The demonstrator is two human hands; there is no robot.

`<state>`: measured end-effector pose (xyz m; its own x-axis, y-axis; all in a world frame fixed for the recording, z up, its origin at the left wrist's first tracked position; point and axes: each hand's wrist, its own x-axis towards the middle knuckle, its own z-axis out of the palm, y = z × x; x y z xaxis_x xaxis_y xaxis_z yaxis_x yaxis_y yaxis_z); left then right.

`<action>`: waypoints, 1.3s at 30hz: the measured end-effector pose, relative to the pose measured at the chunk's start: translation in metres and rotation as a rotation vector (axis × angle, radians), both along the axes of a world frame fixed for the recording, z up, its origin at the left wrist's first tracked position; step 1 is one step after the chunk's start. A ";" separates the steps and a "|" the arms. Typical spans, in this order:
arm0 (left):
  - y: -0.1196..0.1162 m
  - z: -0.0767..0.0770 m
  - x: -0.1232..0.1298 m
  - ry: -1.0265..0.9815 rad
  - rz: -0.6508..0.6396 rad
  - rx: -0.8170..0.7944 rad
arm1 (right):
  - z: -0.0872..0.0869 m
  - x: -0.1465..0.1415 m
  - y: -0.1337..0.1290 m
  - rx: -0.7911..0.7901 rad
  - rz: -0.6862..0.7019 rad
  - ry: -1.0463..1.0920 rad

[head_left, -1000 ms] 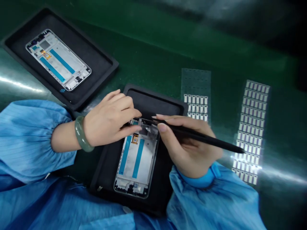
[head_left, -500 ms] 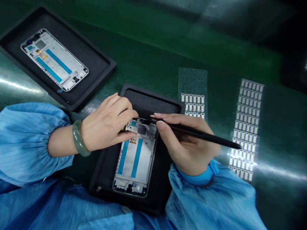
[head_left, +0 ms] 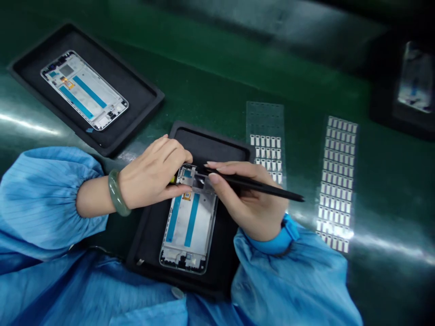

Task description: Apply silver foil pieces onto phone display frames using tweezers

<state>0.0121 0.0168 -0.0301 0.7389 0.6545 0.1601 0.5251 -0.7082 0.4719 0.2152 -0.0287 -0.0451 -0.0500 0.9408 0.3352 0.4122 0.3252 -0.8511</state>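
Observation:
A phone frame [head_left: 200, 222] with two blue strips lies on a black tray [head_left: 149, 235] in front of me. My left hand [head_left: 156, 170] grips the frame's upper left edge, thumb on its face and fingers at the top. My right hand [head_left: 254, 194] holds black tweezers [head_left: 261, 184] in a pinch. Their tips reach the top of the frame, where they are hard to make out. A small transparent piece with a dark square [head_left: 199, 181] sits at the frame's upper part, beside my right fingertips.
Another phone frame [head_left: 84, 90] lies in a black tray [head_left: 136, 113] at the upper left. Right of my hands are a sheet of small white parts [head_left: 265, 118] and a longer one [head_left: 338, 176]. A third phone frame [head_left: 416, 79] shows at the far right.
The view has shifted, bringing the far-right phone frame into sight. My right hand and the tweezers have moved slightly left over the frame's top. My left hand keeps its place on the frame.

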 end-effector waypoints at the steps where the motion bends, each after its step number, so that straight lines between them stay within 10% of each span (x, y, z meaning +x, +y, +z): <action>1: 0.000 -0.001 -0.001 0.002 -0.007 0.008 | 0.000 0.000 0.000 0.002 0.013 0.000; 18: -0.010 -0.004 -0.006 -0.020 0.018 0.180 | -0.001 -0.001 0.005 0.084 -0.020 0.028; 25: -0.057 0.014 -0.010 0.029 -0.270 0.149 | -0.003 -0.006 0.005 0.033 0.078 -0.103; 30: -0.088 0.015 -0.017 0.085 0.112 0.186 | 0.007 0.000 0.005 0.118 -0.113 0.051; 39: -0.084 0.025 0.086 0.368 -0.015 0.031 | 0.017 0.035 -0.001 0.379 -0.497 0.133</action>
<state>0.0978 -0.0674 -0.0050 0.7599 0.6425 -0.0986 0.6454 -0.7279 0.2317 0.2499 -0.0300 -0.0277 0.4269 0.6558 0.6226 0.4900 0.4110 -0.7688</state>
